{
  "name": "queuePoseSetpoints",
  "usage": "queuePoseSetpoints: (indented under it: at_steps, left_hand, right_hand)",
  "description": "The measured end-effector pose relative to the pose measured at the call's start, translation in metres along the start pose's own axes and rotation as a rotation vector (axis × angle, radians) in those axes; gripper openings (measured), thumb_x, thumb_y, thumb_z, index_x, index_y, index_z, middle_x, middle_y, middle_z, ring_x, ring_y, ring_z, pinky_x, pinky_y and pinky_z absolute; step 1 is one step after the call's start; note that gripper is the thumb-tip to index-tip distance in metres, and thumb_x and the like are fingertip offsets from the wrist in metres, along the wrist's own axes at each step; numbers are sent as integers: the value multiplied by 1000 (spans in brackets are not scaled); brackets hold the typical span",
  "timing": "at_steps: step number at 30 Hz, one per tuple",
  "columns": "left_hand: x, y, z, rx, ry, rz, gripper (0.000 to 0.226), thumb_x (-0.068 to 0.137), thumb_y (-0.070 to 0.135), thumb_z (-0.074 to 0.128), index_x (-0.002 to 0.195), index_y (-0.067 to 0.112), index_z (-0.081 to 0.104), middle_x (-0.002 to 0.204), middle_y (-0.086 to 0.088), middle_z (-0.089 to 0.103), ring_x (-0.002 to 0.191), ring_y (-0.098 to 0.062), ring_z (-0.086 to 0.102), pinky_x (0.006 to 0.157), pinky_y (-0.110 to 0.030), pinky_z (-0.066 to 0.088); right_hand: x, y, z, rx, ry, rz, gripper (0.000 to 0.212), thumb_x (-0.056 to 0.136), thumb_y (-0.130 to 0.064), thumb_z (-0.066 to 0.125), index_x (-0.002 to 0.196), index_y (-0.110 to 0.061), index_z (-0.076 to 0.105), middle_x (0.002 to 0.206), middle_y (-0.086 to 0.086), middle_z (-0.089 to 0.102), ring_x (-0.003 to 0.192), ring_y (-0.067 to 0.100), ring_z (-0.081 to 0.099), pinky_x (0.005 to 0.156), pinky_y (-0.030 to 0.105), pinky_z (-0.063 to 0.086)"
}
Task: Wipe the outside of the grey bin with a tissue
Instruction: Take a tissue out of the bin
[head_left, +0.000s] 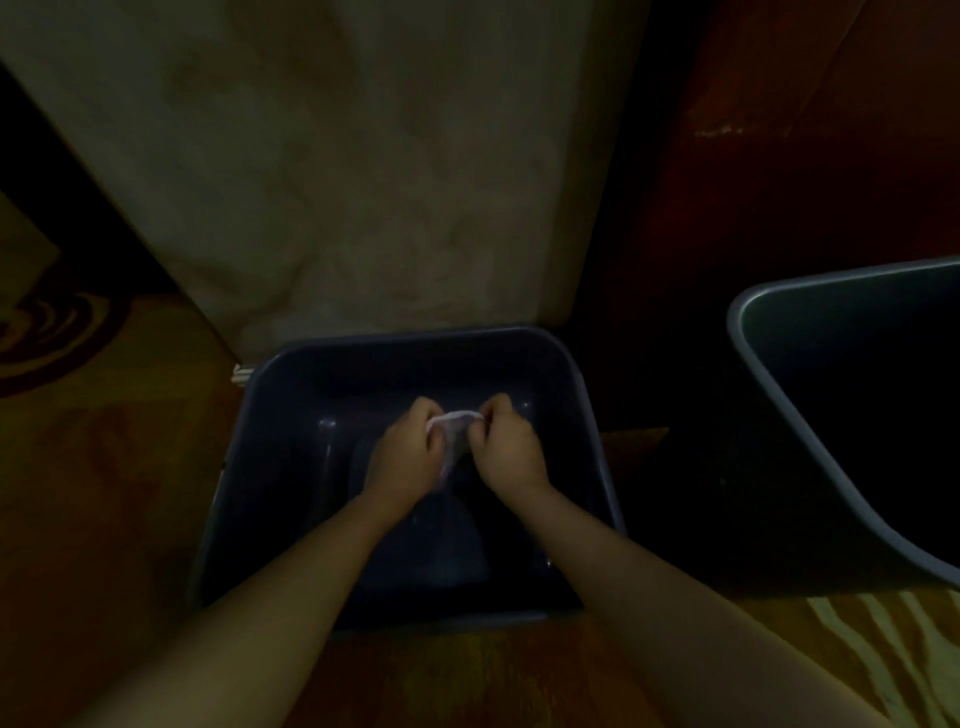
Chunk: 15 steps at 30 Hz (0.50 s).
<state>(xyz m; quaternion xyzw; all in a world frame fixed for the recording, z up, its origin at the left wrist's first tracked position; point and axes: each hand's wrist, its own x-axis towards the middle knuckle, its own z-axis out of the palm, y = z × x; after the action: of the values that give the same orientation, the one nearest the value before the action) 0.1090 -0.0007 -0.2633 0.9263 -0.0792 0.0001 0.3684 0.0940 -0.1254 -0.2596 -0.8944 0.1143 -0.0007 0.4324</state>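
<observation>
A grey rectangular bin (270, 395) stands open on the floor right below me, seen from above. Both my hands are held over its open top. My left hand (402, 454) and my right hand (506, 449) each pinch one end of a small white tissue (457, 418), which stretches between them and hangs down a little. The room is dim, and the bin's inside looks dark with a faint pale patch at the bottom.
A second grey bin (748, 332) stands at the right, partly out of frame. A pale cloth or curtain (337, 182) hangs behind the bin. Patterned orange-brown carpet (104, 441) covers the floor at left and in front.
</observation>
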Motion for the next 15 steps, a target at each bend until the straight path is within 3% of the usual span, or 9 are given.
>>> queuePoseSetpoints:
  at_steps: [2, 4, 6, 8, 11, 15]
  left_hand:
    - [0, 19, -13, -113, 8, 35, 8, 89, 14, 50, 91, 11, 57, 82, -10, 65, 76, -26, 61, 62, -35, 46]
    - [-1, 37, -28, -139, 1, 127, 11, 89, 13, 52, 93, 10, 61, 88, -10, 68, 82, -26, 63, 70, -39, 51]
    - [-4, 55, -44, -128, 17, 218, 14, 88, 14, 52, 96, 11, 64, 94, -7, 69, 87, -21, 64, 76, -37, 52]
    - [-9, 72, -61, -149, 47, 283, 15, 89, 14, 52, 97, 12, 65, 96, -5, 70, 89, -18, 64, 79, -33, 51]
    - [-19, 103, -87, -214, 84, 355, 13, 88, 14, 55, 95, 15, 66, 92, 2, 67, 89, -14, 63, 77, -20, 47]
    - [-39, 162, -120, -363, 16, 445, 21, 86, 15, 60, 83, 36, 64, 83, 17, 66, 80, 7, 63, 67, -5, 46]
  right_hand:
    - [-8, -12, -15, 156, -4, 2, 11, 92, -24, 51, 100, -18, 49, 79, -5, 56, 67, 12, 57, 47, 15, 37]
    - [-16, -24, -31, 235, -4, -14, 25, 90, -24, 56, 113, -13, 54, 87, -4, 58, 70, 4, 54, 53, 10, 39]
    - [-26, -37, -50, 225, 35, -60, 20, 90, -20, 56, 106, -10, 62, 85, 0, 63, 72, 8, 56, 54, 9, 40]
    - [-38, -52, -70, 204, 84, -112, 14, 90, -19, 56, 89, -11, 67, 70, -4, 61, 60, 5, 54, 44, 5, 36]
    - [-65, -79, -109, 172, 135, -196, 18, 89, -23, 57, 81, -14, 69, 64, -6, 59, 58, 6, 54, 44, 12, 37]
    - [-106, -106, -179, 118, 163, -258, 20, 90, -27, 56, 86, -17, 73, 74, -2, 68, 67, 7, 61, 58, 20, 46]
